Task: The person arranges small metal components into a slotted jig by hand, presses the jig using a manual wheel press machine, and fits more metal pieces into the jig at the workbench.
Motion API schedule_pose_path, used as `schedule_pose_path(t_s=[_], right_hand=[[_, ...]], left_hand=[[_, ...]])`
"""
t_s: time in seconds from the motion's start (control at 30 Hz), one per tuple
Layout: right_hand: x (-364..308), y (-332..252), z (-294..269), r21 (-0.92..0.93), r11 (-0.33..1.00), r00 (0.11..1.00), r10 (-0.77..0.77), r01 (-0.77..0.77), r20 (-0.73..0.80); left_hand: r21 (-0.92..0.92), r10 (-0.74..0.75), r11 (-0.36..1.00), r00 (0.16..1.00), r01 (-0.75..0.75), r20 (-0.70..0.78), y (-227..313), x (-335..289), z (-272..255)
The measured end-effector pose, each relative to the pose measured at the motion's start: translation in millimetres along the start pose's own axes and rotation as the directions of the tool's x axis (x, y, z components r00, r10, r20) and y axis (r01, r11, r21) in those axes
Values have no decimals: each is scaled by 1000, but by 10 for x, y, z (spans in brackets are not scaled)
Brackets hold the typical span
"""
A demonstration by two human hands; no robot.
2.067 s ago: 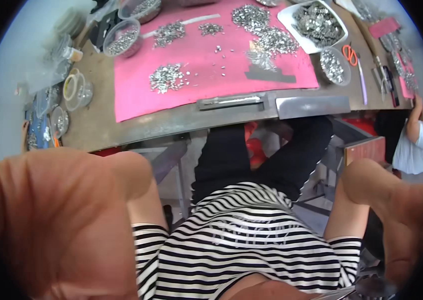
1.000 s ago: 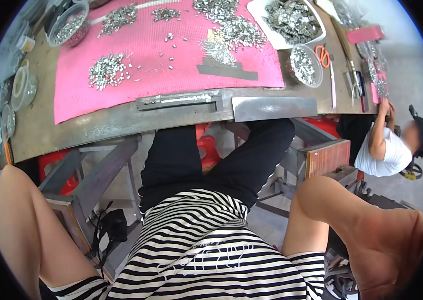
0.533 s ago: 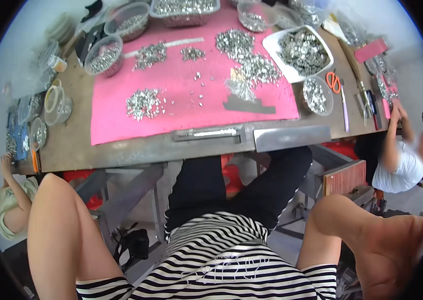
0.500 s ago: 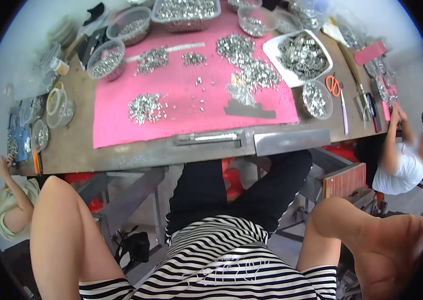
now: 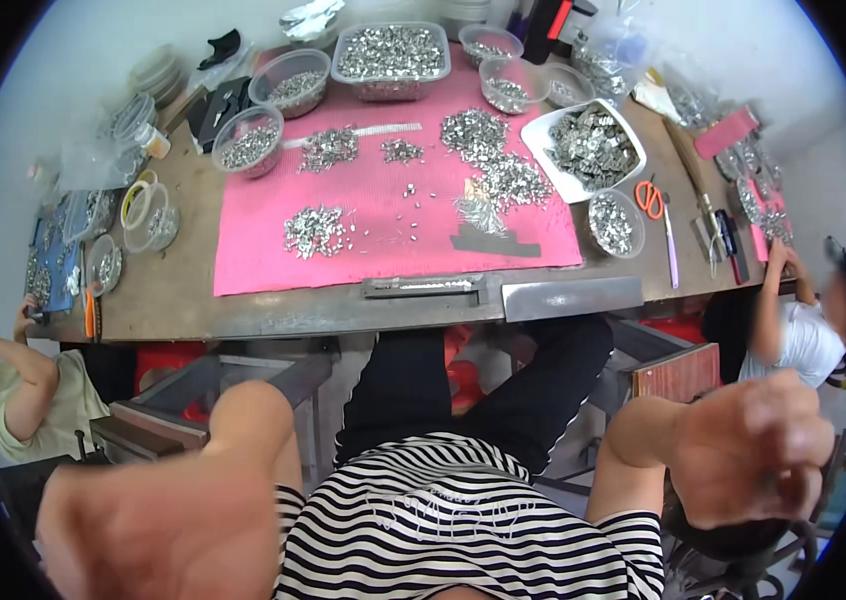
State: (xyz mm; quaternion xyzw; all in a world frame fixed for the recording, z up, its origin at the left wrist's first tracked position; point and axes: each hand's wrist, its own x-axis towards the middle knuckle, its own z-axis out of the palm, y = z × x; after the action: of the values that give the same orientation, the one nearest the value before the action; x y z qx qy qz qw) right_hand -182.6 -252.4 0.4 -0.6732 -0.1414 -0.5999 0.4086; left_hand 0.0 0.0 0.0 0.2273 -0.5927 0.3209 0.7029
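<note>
Two bare hands show close to the camera, well apart from the table (image 5: 168,300); the left hand (image 5: 168,525) and right hand (image 5: 751,450) are blurred, so I cannot tell whether either grips anything, though the right seems curled. Small, shiny silver metal pieces (image 5: 315,232) lie in loose heaps on the pink mat (image 5: 253,220), beside a white tray (image 5: 546,158) of darker metal bits (image 5: 593,145).
</note>
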Motion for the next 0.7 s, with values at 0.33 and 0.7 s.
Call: schedule_pose_path(t_s=[0.33, 0.7], right_hand=[[-1367, 1453, 368, -480, 790, 729, 577, -382, 369], [-1686, 1658, 445, -420, 808, 742, 566, -413, 359]], left_hand=[[824, -810, 428, 562, 371, 167, -594, -2110, 224], [845, -861, 338, 499, 415, 99, -578, -2390, 189]])
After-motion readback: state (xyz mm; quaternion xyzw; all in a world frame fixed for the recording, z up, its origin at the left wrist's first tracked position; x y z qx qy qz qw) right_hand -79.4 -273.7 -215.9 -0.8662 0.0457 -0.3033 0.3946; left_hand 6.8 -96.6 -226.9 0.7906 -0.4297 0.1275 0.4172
